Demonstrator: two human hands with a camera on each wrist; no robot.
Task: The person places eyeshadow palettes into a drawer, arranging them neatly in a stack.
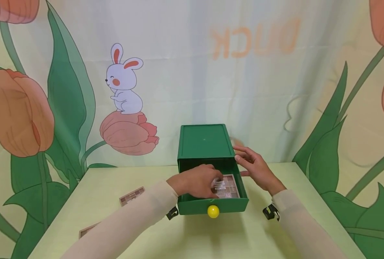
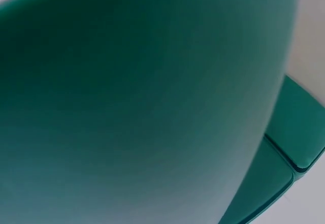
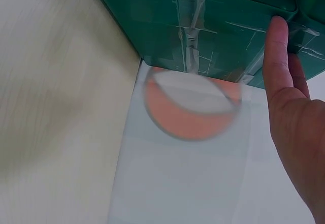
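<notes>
A small green drawer box (image 1: 204,142) stands against the backdrop, its drawer (image 1: 196,207) pulled out by a yellow knob (image 1: 213,211). Inside the drawer lies a flat, pinkish-brown checked box (image 1: 232,187) with white markings. My left hand (image 1: 199,181) reaches in over the drawer's left side, thumb and fingers gripping the checked box across its edges. Straight fingers of my right hand (image 1: 254,167) rest along the drawer box's right side; the right wrist view shows a fingertip (image 3: 277,28) against its taped green wall. Blurred green plastic (image 2: 127,102) fills most of the left wrist view, hiding the left hand.
Two more checked flat pieces lie on the table's left: one farther back (image 1: 131,196), another nearer (image 1: 86,230), partly covered by the left sleeve (image 1: 133,219). A printed curtain (image 1: 185,72) with tulips and a rabbit hangs directly behind the pale table (image 1: 166,241).
</notes>
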